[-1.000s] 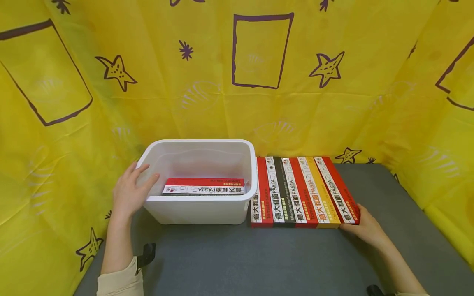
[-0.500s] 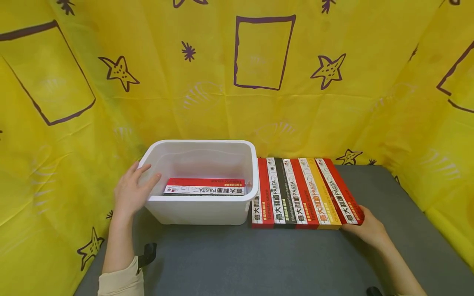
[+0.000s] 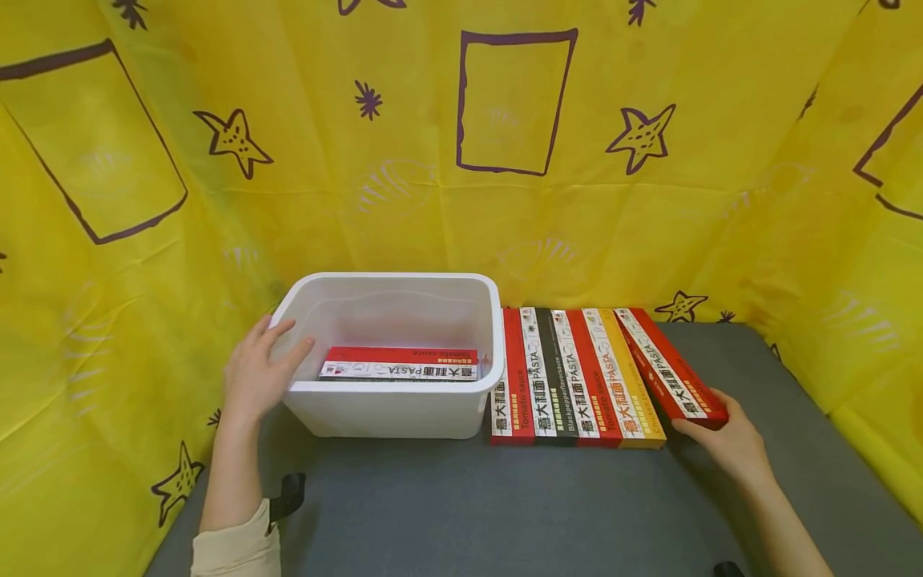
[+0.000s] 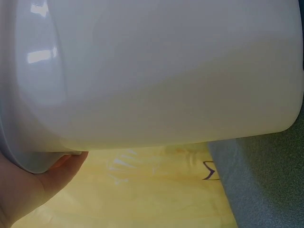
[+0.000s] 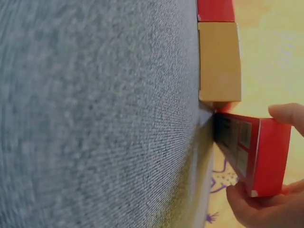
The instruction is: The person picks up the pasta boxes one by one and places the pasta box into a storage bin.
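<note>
A white plastic bin (image 3: 382, 413) stands left of centre with pasta boxes (image 3: 400, 355) lying inside, the upper ones red and white. My left hand (image 3: 259, 370) holds the bin's left rim; in the left wrist view its fingers (image 4: 66, 171) hook under the lip. At the right end of a row of pasta boxes, my right hand (image 3: 737, 445) pinches the near end of a red tomato sauce pasta box (image 3: 671, 365). That end is raised off the table and swung right, while the far end stays low by the row. Thumb and fingers straddle its red end (image 5: 271, 156) in the right wrist view.
Beside the held box lies a yellow chicken curry pasta box (image 3: 634, 385). Further left come red and black boxes (image 3: 555, 377), side by side up to the bin. The grey table (image 3: 461, 513) meets a yellow patterned curtain (image 3: 404, 200) at the back and sides.
My right hand has lifted the near end of the red pasta box and swung it right, opening a wedge-shaped gap beside the yellow box. My left hand stays on the bin.
</note>
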`<state>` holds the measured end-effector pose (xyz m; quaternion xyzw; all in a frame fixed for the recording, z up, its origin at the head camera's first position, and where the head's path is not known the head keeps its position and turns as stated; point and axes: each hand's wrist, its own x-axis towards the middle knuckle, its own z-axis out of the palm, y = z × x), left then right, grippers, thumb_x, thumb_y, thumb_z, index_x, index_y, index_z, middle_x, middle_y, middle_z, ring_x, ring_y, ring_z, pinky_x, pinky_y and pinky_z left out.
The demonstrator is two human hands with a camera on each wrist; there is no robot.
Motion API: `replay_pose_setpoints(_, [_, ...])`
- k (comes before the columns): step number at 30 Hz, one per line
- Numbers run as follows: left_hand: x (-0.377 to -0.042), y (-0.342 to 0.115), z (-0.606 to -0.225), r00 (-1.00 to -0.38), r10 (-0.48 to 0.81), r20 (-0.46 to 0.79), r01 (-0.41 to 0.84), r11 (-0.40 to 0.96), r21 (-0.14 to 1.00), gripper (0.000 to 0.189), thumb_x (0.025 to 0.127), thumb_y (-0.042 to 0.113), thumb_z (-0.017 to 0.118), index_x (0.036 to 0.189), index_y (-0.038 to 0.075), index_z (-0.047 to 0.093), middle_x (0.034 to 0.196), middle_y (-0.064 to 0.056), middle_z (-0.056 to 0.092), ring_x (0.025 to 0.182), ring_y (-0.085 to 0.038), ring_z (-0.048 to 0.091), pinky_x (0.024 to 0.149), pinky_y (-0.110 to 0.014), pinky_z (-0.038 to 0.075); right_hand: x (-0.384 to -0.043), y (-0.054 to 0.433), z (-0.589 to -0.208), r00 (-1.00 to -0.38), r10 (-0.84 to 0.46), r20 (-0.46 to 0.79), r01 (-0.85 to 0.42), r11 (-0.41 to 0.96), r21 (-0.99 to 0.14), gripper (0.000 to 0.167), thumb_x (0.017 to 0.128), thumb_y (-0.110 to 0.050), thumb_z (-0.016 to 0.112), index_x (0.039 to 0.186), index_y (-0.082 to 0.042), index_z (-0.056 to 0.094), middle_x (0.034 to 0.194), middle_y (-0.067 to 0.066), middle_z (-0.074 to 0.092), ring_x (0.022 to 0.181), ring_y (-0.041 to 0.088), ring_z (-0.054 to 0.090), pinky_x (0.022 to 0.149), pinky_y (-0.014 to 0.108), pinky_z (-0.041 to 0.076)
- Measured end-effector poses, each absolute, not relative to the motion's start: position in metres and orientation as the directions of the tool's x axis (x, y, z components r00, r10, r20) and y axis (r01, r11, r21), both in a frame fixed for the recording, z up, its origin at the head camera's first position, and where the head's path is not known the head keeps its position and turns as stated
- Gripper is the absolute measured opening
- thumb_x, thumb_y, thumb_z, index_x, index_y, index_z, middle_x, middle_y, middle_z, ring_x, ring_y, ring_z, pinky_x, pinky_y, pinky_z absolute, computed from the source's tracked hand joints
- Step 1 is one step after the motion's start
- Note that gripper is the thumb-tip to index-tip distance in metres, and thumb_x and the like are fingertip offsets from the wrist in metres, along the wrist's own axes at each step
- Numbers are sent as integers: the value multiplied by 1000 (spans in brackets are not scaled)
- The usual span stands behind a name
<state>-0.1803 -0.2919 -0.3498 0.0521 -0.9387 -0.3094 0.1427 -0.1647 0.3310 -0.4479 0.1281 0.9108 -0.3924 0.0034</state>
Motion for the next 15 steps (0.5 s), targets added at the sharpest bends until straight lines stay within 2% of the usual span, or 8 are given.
replay_pose_setpoints(7, [-181, -292, -349, -955, -191, 226, -20, 804, 594, 66, 97, 49, 49, 143, 2, 45, 155, -28, 22, 134, -57, 23, 103, -74, 13, -164, 326, -445, -945, 309, -108, 274, 564, -779, 104, 84, -50, 71, 155, -1, 12, 149, 36, 27, 128, 49, 33, 91, 59, 36])
replay_pose_setpoints(9, [-181, -291, -348, -955, -194, 223, -23, 801, 599, 66, 97, 49, 49, 143, 2, 45, 155, -28, 22, 134, -56, 22, 103, -74, 13, -165, 324, -445, -933, 341, -110, 287, 526, -801, 104, 83, -50, 72, 155, -4, 13, 149, 33, 29, 127, 45, 36, 89, 50, 39])
replay_pose_setpoints(11, [-181, -291, -349, -955, -195, 223, -22, 797, 604, 66, 97, 49, 49, 143, 2, 45, 155, -28, 22, 134, -56, 22, 103, -74, 12, -165, 323, -445, -924, 369, -98, 286, 498, -819, 101, 83, -48, 74, 155, -6, 17, 148, 29, 33, 122, 37, 40, 84, 35, 42])
replay_pose_setpoints(13, [-181, -291, -348, -955, -197, 220, -23, 793, 609, 66, 97, 49, 49, 143, 2, 45, 155, -27, 22, 135, -56, 21, 103, -74, 12, -164, 322, -445, -918, 387, -81, 276, 479, -834, 98, 83, -46, 75, 155, -8, 20, 147, 26, 37, 116, 29, 44, 75, 22, 41])
replay_pose_setpoints(15, [-181, -291, -348, -955, -198, 220, -24, 792, 610, 66, 97, 48, 50, 143, 2, 45, 155, -27, 22, 135, -56, 21, 103, -74, 13, -164, 321, -445, -914, 401, -61, 264, 472, -841, 95, 83, -45, 75, 155, -9, 23, 145, 23, 39, 109, 23, 45, 68, 14, 39])
